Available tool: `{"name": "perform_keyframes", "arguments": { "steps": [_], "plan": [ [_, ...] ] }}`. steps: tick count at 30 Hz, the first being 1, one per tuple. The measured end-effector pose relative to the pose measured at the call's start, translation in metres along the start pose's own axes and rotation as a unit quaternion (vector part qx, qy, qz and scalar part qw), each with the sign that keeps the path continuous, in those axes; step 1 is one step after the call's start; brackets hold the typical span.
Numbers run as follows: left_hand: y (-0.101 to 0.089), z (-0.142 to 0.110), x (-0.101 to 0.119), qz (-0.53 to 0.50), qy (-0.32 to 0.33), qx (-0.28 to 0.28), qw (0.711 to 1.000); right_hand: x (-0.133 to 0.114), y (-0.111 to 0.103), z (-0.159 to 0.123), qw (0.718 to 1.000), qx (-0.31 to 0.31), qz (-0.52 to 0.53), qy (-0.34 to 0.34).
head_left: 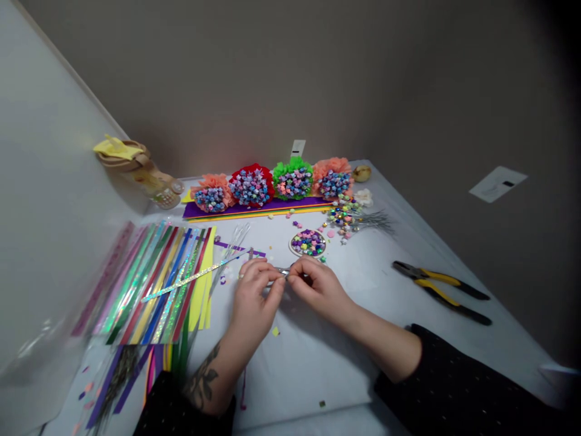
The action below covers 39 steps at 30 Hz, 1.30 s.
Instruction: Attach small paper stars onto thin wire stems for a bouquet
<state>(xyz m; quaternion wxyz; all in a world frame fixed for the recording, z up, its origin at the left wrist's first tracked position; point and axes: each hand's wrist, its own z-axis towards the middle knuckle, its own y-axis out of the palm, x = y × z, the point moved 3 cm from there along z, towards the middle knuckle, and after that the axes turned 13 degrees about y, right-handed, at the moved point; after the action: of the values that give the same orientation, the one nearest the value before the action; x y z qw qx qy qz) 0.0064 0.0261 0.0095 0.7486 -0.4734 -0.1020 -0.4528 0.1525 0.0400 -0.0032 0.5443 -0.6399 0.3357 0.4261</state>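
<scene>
My left hand and my right hand meet over the middle of the table, thumbs and forefingers pinched close together. Between their fingertips shows a small, shiny silvery strip, mostly covered by the fingers. Just behind the hands stands a round dish filled with small colourful folded paper stars. A sparkly holographic paper strip lies to the left of my left hand, across a clear packet of many-coloured paper strips.
Pliers with yellow-black handles lie at right. Several star bouquets in crepe paper line the back on coloured sheets. Stars on wire stems lie behind the dish; a tape dispenser is at far left. Walls border the table.
</scene>
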Motion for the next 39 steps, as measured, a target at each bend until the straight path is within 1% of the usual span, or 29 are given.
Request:
{"name": "perform_keyframes", "arguments": {
  "steps": [4, 7, 10, 12, 15, 16, 17, 18, 20, 21, 22, 23, 24, 26, 27, 29, 31, 32, 34, 39],
  "plan": [
    [0.0, 0.0, 0.001, 0.014, 0.026, -0.005, 1.0, -0.001, -0.002, 0.0, 1.0, 0.008, 0.011, -0.012],
    [0.002, 0.0, 0.002, 0.028, 0.051, -0.031, 0.998, -0.002, -0.002, 0.001, 1.0, -0.001, 0.007, -0.029],
    [0.004, -0.001, 0.001, 0.041, 0.056, -0.053, 0.996, 0.0, 0.0, 0.001, 1.0, -0.014, -0.001, -0.023],
    [0.002, -0.002, 0.002, 0.05, 0.055, -0.043, 0.996, 0.003, 0.001, 0.002, 1.0, -0.014, 0.009, 0.005],
    [-0.006, -0.003, 0.005, 0.066, 0.057, 0.031, 0.996, 0.009, 0.001, 0.006, 0.993, -0.017, 0.081, 0.08],
    [-0.007, -0.004, 0.006, 0.058, 0.058, 0.044, 0.996, 0.012, 0.002, 0.007, 0.987, -0.024, 0.12, 0.108],
    [-0.006, -0.005, 0.006, 0.04, 0.056, 0.029, 0.997, 0.014, 0.002, 0.009, 0.977, -0.036, 0.161, 0.134],
    [-0.003, -0.006, 0.007, 0.017, 0.052, -0.009, 0.998, 0.017, 0.003, 0.01, 0.966, -0.051, 0.201, 0.155],
    [0.007, -0.01, 0.004, -0.015, 0.03, -0.109, 0.993, 0.02, 0.004, 0.011, 0.945, -0.084, 0.26, 0.178],
    [0.012, -0.012, 0.001, -0.015, 0.011, -0.143, 0.99, 0.02, 0.005, 0.011, 0.938, -0.097, 0.278, 0.182],
    [0.015, -0.013, -0.002, -0.009, -0.012, -0.152, 0.988, 0.021, 0.006, 0.01, 0.934, -0.108, 0.287, 0.184],
    [0.016, -0.013, -0.005, -0.008, -0.038, -0.138, 0.99, 0.021, 0.006, 0.01, 0.932, -0.116, 0.289, 0.184],
    [0.016, -0.013, -0.008, -0.022, -0.063, -0.109, 0.992, 0.02, 0.007, 0.009, 0.932, -0.123, 0.286, 0.185],
    [0.015, -0.011, -0.011, -0.09, -0.115, -0.057, 0.988, 0.018, 0.008, 0.008, 0.933, -0.133, 0.277, 0.186],
    [0.014, -0.01, -0.012, -0.138, -0.143, -0.045, 0.979, 0.016, 0.009, 0.007, 0.934, -0.138, 0.273, 0.184],
    [0.014, -0.008, -0.011, -0.233, -0.207, -0.049, 0.949, 0.013, 0.009, 0.007, 0.936, -0.148, 0.266, 0.176],
    [0.014, -0.007, -0.01, -0.295, -0.258, -0.058, 0.918, 0.01, 0.008, 0.007, 0.939, -0.15, 0.258, 0.169],
    [0.013, -0.006, -0.009, -0.311, -0.273, -0.055, 0.909, 0.008, 0.008, 0.007, 0.942, -0.146, 0.251, 0.166],
    [0.013, -0.006, -0.008, -0.325, -0.28, -0.052, 0.902, 0.007, 0.006, 0.007, 0.949, -0.132, 0.235, 0.164],
    [0.015, -0.005, -0.008, -0.335, -0.271, -0.064, 0.9, 0.007, 0.006, 0.006, 0.959, -0.108, 0.203, 0.162]
  ]
}}
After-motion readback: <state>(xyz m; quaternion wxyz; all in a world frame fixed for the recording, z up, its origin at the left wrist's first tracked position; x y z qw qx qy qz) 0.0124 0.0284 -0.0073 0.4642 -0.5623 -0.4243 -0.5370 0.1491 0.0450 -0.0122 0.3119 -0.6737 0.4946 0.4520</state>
